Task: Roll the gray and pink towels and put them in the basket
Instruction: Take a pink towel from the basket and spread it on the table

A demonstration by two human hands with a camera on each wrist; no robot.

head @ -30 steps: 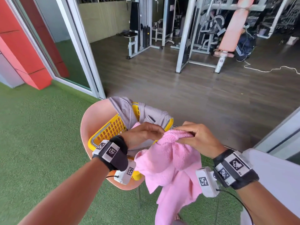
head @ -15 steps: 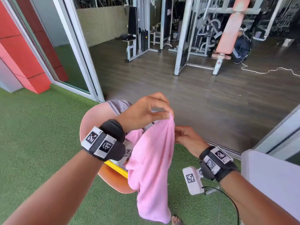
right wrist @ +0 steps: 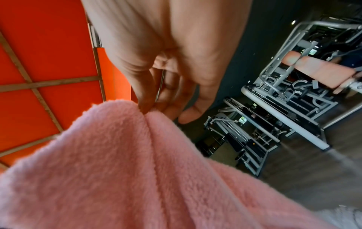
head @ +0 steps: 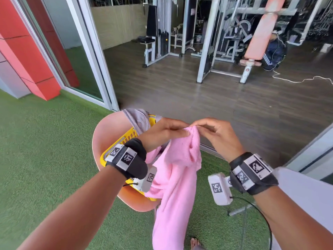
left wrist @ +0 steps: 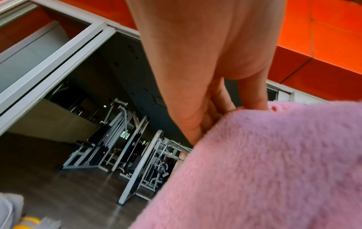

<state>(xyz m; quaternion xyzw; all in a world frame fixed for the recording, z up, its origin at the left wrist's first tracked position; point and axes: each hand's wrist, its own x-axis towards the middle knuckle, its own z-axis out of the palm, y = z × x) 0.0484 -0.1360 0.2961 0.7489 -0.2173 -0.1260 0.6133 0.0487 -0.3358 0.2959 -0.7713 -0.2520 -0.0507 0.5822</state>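
A fluffy pink towel (head: 177, 181) hangs unrolled in front of me, reaching down toward the grass. My left hand (head: 165, 131) pinches its top edge, and my right hand (head: 210, 129) pinches the same edge just beside it. The wrist views show the pink towel (left wrist: 264, 167) under my left fingers and the pink towel (right wrist: 121, 162) nipped at a fold by my right fingertips. A gray towel (head: 137, 120) lies draped over the far rim of the yellow basket (head: 119, 141), which sits on a pink chair (head: 106, 129).
Green artificial turf (head: 45, 150) surrounds the chair. A sliding door frame (head: 93, 56) opens onto a wood floor with gym machines (head: 212, 42) at the back. A white cable (head: 297, 80) trails on that floor. A bare foot (head: 195, 243) shows below the towel.
Both hands have come together at the towel's top edge: the left has lowered from its raised hold, the right has risen to pinch beside it. The towel now hangs lower.
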